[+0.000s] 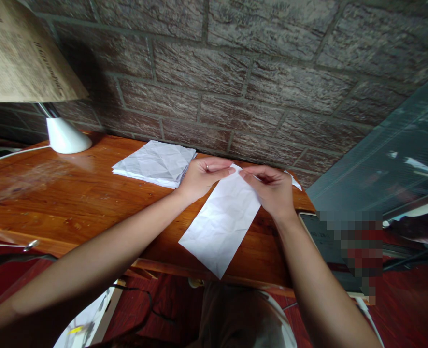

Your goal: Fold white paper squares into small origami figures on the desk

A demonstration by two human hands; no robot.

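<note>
A creased white sheet of paper (pixel 223 217) slants across the wooden table, its lower corner near the front edge. My left hand (pixel 205 176) pinches its far end between thumb and fingers; a ring shows on one finger. Close beside it, my right hand (pixel 270 186) pinches the same end, the two thumbs almost meeting. Left of my left hand lies a stack of creased white papers (pixel 154 162), partly covered by that hand. Behind my right hand a small piece of white paper (pixel 293 180) peeks out.
The wooden table (pixel 72 193) runs along a brick wall (pixel 217 72). A lamp with a white base (pixel 65 135) and a printed shade (pixel 25 53) stands at the left. On the right are a glass panel (pixel 388 150) and a dark flat object (pixel 322 241), partly blurred out.
</note>
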